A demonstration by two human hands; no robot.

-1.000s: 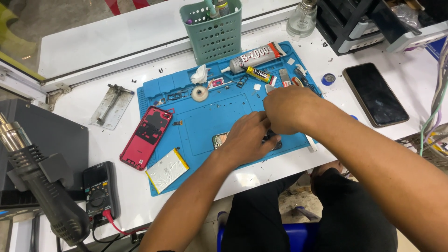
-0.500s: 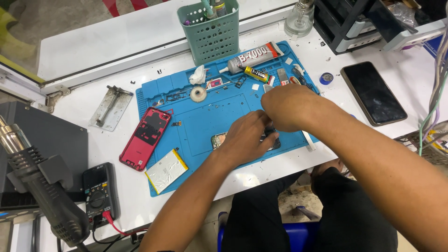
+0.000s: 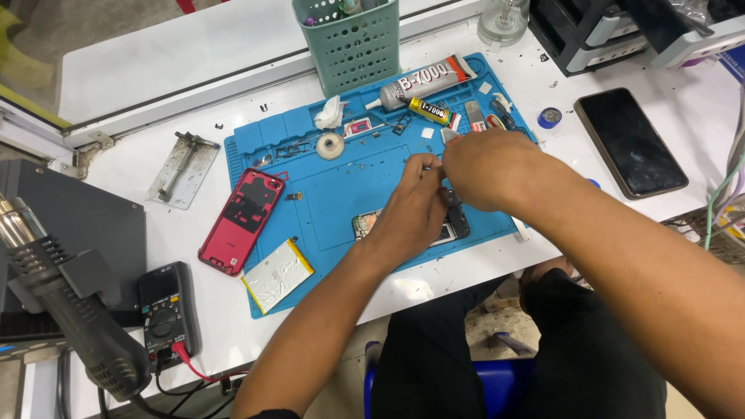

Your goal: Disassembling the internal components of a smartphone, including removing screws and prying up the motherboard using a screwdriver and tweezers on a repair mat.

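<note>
Both hands meet over an opened phone [image 3: 450, 225] lying on the blue mat [image 3: 341, 194]. The left hand [image 3: 411, 213] rests on it, fingers bent. The right hand [image 3: 489, 167] pinches something tiny; I cannot tell what. A red back cover [image 3: 242, 221] lies well apart.

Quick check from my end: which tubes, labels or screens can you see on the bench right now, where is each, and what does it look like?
Large glue tube: mat's far edge, grey with black cap.
Small glue tube: just below it, yellow and black.
Dark phone: right of mat, screen off.
Multimeter: near left, black, blank display.
</note>
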